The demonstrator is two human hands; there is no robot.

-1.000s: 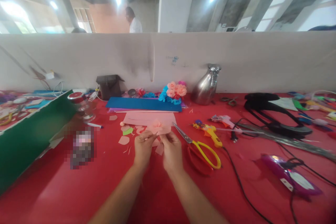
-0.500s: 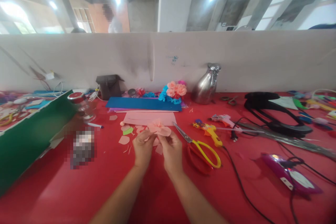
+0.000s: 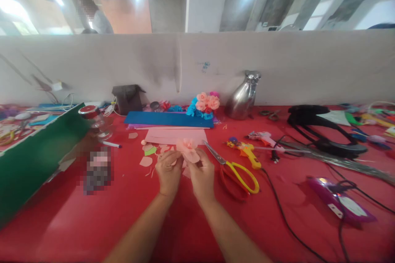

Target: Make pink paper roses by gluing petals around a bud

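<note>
A pale peach paper flower [image 3: 189, 148] is held up between my two hands, just above the red table. My left hand [image 3: 168, 170] pinches its left side, fingers curled. On the other side, my right hand [image 3: 202, 174] grips the lower right petal between thumb and fingers. Behind the flower lies a sheet of pink paper [image 3: 173, 136]. Cut pink petal pieces [image 3: 146, 160] and a green scrap [image 3: 150, 151] are scattered to the left of my hands. Large scissors [image 3: 236, 174] with yellow and red handles lie by my right hand, blades partly spread.
Yellow [image 3: 248, 154] and pink glue guns [image 3: 265, 140] lie right of the scissors, with cords running to a purple power strip [image 3: 339, 203]. Finished paper flowers [image 3: 208, 104], a blue folded sheet [image 3: 166, 120], a steel jug [image 3: 243, 96] and a glass jar [image 3: 98, 123] stand further back. A green board [image 3: 46, 164] borders the left.
The paper flower has turned and tilted in my fingers, its lower petal now hanging towards my right hand. A person in the background has moved left.
</note>
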